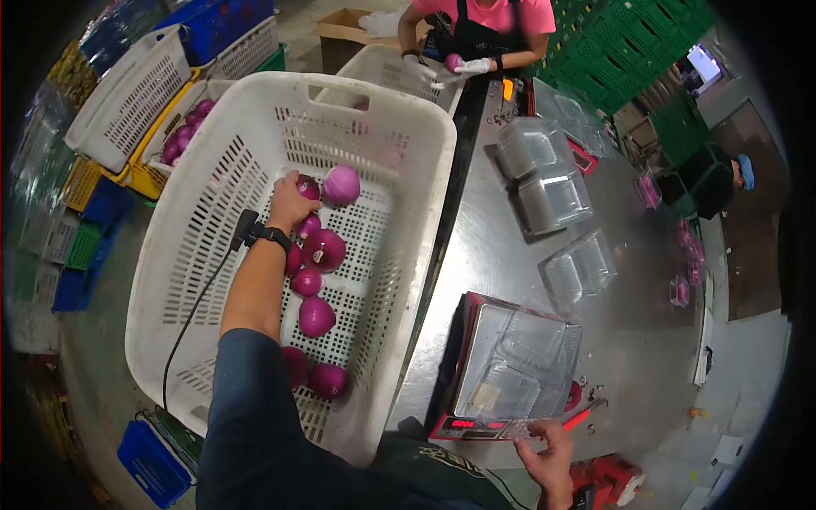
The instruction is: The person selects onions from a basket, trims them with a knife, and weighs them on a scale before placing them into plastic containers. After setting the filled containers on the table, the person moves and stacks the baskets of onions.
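Note:
My left hand [292,204] reaches into a large white slotted crate [442,127], its fingers closed round a red onion [308,186]. Several more onions lie on the crate floor, among them a pale purple onion [342,184] beside that hand and a darker onion [325,250] nearer me. My right hand [548,455] is by the front edge of a red digital scale [473,425], thumb and fingers apart with nothing between them. An opened clear plastic clamshell box [518,361] rests on the scale. Close by lies an orange-handled knife [580,418].
Empty clear clamshell boxes [552,200] stand along the steel table [463,246]. Across the table a person with gloved hands [472,66] holds an onion. Stacked crates [136,102] are on the left. Packed onions [690,246] lie at the table's far right.

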Motion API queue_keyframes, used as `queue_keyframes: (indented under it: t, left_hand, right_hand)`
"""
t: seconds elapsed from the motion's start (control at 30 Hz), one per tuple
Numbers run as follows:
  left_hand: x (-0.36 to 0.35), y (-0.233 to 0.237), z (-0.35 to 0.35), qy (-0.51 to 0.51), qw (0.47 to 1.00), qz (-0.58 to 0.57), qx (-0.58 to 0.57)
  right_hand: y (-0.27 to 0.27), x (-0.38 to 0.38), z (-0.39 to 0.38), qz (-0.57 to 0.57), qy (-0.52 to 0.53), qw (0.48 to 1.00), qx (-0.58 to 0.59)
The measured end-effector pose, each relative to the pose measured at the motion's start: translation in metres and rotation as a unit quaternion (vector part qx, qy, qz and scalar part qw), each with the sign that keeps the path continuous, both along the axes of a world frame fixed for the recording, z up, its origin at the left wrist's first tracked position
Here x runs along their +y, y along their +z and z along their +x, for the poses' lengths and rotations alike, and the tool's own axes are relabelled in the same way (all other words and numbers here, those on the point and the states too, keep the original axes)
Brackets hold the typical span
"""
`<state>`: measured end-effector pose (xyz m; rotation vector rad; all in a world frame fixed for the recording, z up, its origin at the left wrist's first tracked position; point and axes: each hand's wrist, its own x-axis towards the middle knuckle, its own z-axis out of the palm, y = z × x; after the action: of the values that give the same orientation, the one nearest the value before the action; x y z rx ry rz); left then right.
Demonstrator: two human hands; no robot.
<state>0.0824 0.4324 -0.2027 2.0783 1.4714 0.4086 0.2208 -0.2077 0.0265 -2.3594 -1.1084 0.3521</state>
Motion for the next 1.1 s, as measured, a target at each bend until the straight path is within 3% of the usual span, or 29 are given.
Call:
queue_keyframes:
  t: [0.03, 0.2, 0.23, 0.3, 0.37, 0.5, 0.57, 0.63, 0.7, 0.77, 0.83, 0.87, 0.93, 0.97, 1.03, 1.1]
  left_hand:
    - [-0.002, -0.010, 0.003, 0.017, 0.999, 0.049, -0.012]
    - [0.005, -0.013, -0.002, 0.039, 0.998, 0.032, -0.032]
    - [0.007, -0.006, -0.008, 0.093, 0.982, -0.077, -0.143]
    - [0.001, 0.026, -0.023, 0.147, 0.895, -0.256, -0.335]
    - [0.003, 0.057, -0.044, 0.095, 0.832, -0.368, -0.405]
    - [-0.042, 0.156, -0.058, 0.032, 0.786, -0.429, -0.444]
    - [-0.073, 0.201, -0.055, -0.124, 0.731, -0.473, -0.477]
    - [-0.126, 0.239, -0.039, -0.110, 0.752, -0.429, -0.488]
    - [-0.177, 0.272, -0.024, -0.135, 0.734, -0.447, -0.493]
    - [-0.224, 0.285, -0.016, -0.167, 0.742, -0.458, -0.460]
    - [-0.259, 0.284, -0.015, -0.269, 0.741, -0.482, -0.383]
    - [-0.273, 0.285, -0.020, -0.314, 0.726, -0.504, -0.347]
    - [-0.278, 0.295, -0.030, -0.397, 0.700, -0.526, -0.276]
    - [-0.271, 0.305, -0.040, -0.377, 0.743, -0.510, -0.215]
    - [-0.238, 0.300, -0.058, -0.390, 0.800, -0.418, -0.182]
    - [-0.203, 0.295, -0.081, -0.335, 0.888, -0.272, -0.157]
  right_hand:
    - [-0.001, 0.000, 0.002, -0.002, -0.023, 1.000, 0.009]
    - [-0.003, 0.011, 0.020, 0.003, -0.032, 0.999, -0.024]
    - [-0.001, 0.018, 0.024, 0.011, -0.025, 0.999, -0.029]
    - [0.003, 0.034, 0.029, 0.021, -0.013, 0.999, -0.031]
    - [0.004, 0.050, 0.031, 0.051, 0.001, 0.997, -0.059]
    - [0.009, 0.099, 0.020, 0.117, 0.036, 0.991, -0.049]
    - [0.013, 0.124, 0.011, 0.145, 0.060, 0.987, -0.025]
    - [0.020, 0.153, -0.005, 0.190, 0.074, 0.978, 0.038]
    - [0.028, 0.180, -0.023, 0.226, 0.092, 0.966, 0.082]
    - [0.040, 0.203, -0.042, 0.269, 0.130, 0.952, 0.067]
    - [0.038, 0.217, -0.053, 0.329, 0.168, 0.928, 0.055]
    - [0.038, 0.217, -0.055, 0.337, 0.118, 0.934, -0.002]
    - [0.041, 0.206, -0.055, 0.386, 0.035, 0.911, 0.141]
    - [0.045, 0.193, -0.050, 0.384, 0.021, 0.896, 0.223]
    - [0.031, 0.160, -0.037, 0.362, -0.005, 0.904, 0.229]
    - [0.014, 0.123, -0.025, 0.310, -0.047, 0.925, 0.216]
